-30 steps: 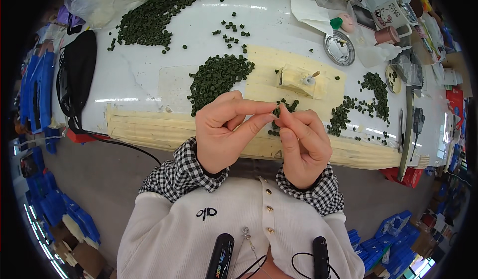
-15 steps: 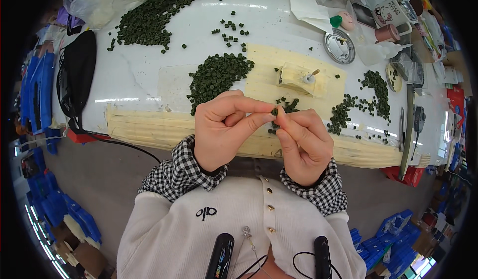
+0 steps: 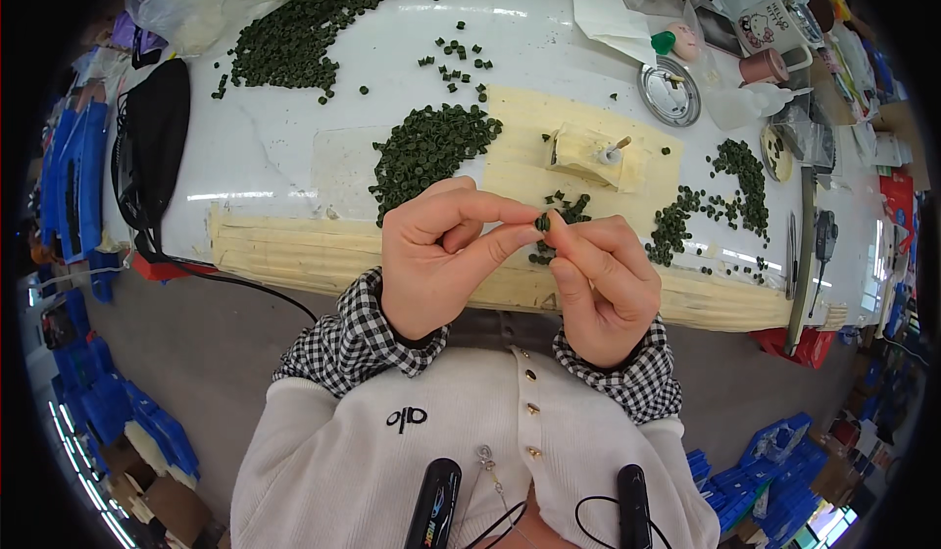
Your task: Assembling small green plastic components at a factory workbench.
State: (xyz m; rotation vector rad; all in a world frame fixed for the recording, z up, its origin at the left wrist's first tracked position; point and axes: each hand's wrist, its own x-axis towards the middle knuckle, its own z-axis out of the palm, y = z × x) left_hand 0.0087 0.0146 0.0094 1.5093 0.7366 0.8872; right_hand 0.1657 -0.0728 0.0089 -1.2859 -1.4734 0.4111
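Above the table's near edge, my left hand (image 3: 428, 255) pinches a small dark green spool-shaped piece (image 3: 542, 223) between thumb and index finger. My right hand (image 3: 613, 284) meets it from the other side; its index fingertip rests against the piece, its thumb sits lower and the other fingers are curled. A heap of similar green pieces (image 3: 431, 154) lies just beyond my left hand. Several loose ones (image 3: 569, 206) lie behind the fingertips. Farther off, on a pale yellow taped sheet (image 3: 520, 127), stands a tape-wrapped block (image 3: 583, 157) with a small upright peg (image 3: 616, 149).
A larger green heap (image 3: 289, 49) spreads at the back left, near a black cloth bag (image 3: 154, 147). To the right are scattered pieces (image 3: 740, 181), a round metal lid (image 3: 669, 91), a squeeze bottle (image 3: 745, 106), a thread spool (image 3: 763, 66) and tweezers (image 3: 792, 255).
My right thumb and hand have shifted slightly to the right. The left hand keeps its pinch on the green piece, which looks slightly turned.
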